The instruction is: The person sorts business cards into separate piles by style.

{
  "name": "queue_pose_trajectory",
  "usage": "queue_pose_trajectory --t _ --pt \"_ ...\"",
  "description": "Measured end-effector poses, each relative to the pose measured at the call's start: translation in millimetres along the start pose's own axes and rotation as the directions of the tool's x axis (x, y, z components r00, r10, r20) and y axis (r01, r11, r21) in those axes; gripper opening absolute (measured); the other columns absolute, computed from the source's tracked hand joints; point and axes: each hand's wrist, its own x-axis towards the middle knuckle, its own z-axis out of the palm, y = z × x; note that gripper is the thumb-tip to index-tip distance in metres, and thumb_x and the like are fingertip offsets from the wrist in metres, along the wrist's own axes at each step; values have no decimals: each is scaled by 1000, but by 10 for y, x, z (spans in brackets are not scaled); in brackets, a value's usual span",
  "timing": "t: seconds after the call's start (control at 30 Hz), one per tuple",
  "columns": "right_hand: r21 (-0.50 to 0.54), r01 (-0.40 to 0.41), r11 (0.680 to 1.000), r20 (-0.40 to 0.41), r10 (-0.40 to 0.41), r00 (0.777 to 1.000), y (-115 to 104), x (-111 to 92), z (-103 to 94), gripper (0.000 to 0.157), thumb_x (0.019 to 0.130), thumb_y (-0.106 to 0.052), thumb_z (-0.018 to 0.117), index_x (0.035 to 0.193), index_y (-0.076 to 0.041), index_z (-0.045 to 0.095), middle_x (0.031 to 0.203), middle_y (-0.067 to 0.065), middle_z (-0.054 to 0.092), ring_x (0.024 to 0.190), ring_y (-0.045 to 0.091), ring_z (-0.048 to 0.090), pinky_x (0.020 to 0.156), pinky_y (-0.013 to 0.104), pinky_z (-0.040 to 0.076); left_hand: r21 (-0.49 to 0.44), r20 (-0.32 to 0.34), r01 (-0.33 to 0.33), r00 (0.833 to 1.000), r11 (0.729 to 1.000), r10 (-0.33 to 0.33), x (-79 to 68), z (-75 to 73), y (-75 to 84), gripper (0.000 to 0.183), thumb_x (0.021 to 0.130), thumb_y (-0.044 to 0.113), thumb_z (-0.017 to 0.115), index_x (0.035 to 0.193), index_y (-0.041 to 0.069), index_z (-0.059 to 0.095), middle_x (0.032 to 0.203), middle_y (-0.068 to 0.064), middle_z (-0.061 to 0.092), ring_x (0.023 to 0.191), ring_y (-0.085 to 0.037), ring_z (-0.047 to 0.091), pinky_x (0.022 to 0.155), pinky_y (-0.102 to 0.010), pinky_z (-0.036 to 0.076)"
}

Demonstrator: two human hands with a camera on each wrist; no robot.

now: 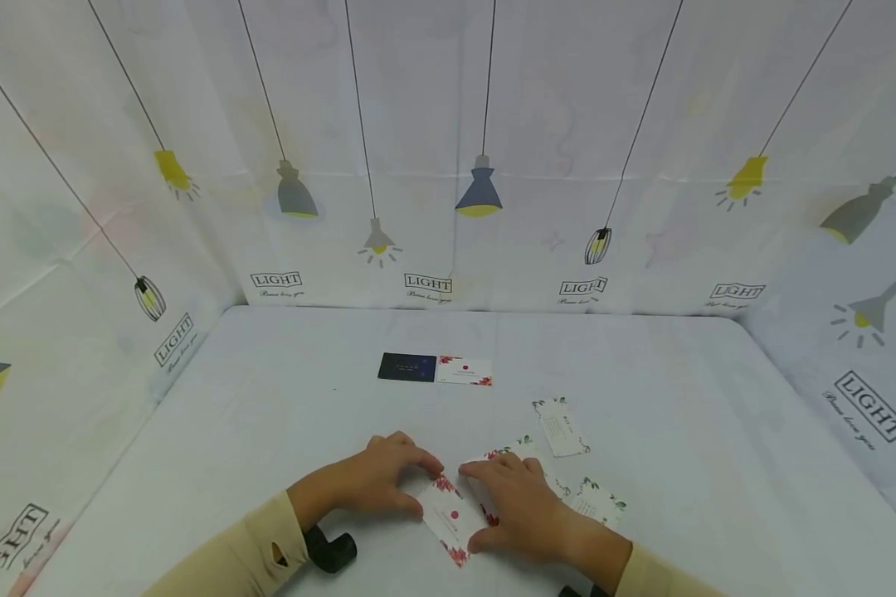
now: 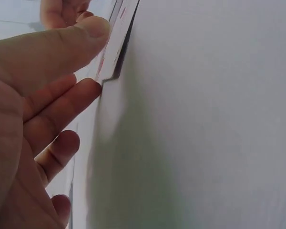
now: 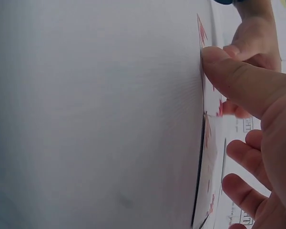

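Note:
A white card with red flowers (image 1: 450, 514) lies at the front middle. My left hand (image 1: 377, 477) holds its left end between thumb and index finger. In the left wrist view the card's corner (image 2: 109, 67) tilts slightly off the cloth, thumb on its edge. My right hand (image 1: 523, 510) touches the same card's lower right edge with its thumb (image 3: 219, 59). The right hand's other fingers spread over a second red-flowered card (image 1: 479, 494), which it partly hides. In the right wrist view that second card (image 3: 207, 167) lies end to end with the first.
Farther back, a dark blue card (image 1: 407, 367) and a red-flowered white card (image 1: 465, 371) lie side by side. Green-leaf cards lie right of my hands: one upright card (image 1: 562, 429) and another (image 1: 597, 502) by the right wrist. A lamp-print curtain (image 1: 433, 99) surrounds the white table (image 1: 269, 373).

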Motion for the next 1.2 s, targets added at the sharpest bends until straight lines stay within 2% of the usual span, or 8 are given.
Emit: queue_pose_trajectory --t 0.23,0.47,0.8,0.97,1.2 --pt "-17 -42 999 -11 42 999 35 28 13 81 71 -53 85 139 -17 57 134 -2 61 116 25 48 92 51 33 -1 -10 -2 1000 1000 2 -42 -11 -42 53 78 36 86 126 28 65 109 24 55 108 -10 43 91 -41 36" --pt "-6 -38 999 -16 37 999 52 38 -15 80 72 -53 85 138 -17 58 134 -2 61 116 26 48 91 50 32 43 -9 -14 1000 999 14 -58 22 15 59 79 34 86 132 29 62 125 17 56 117 -12 42 95 -42 37" --pt "-14 -43 999 -41 42 998 72 51 -23 75 73 -49 85 137 -17 60 133 0 63 117 26 49 87 48 32 70 0 -47 999 996 47 -106 42 54 63 75 35 89 132 29 62 121 21 55 114 -9 41 90 -36 36" --pt "-13 -28 1000 -43 28 999 84 46 -23 74 75 -45 86 137 -15 59 131 2 63 115 27 50 87 49 32 122 -12 -81 997 989 83 -130 50 60 58 78 34 87 130 26 63 120 23 56 117 -8 42 94 -37 34" --pt "6 -29 1000 -60 29 998 79 45 -13 72 77 -46 84 136 -13 60 130 3 64 115 27 51 88 49 33 124 -51 -105 992 987 112 -154 62 76 51 80 29 84 125 22 64 117 21 58 115 -8 44 94 -38 33"
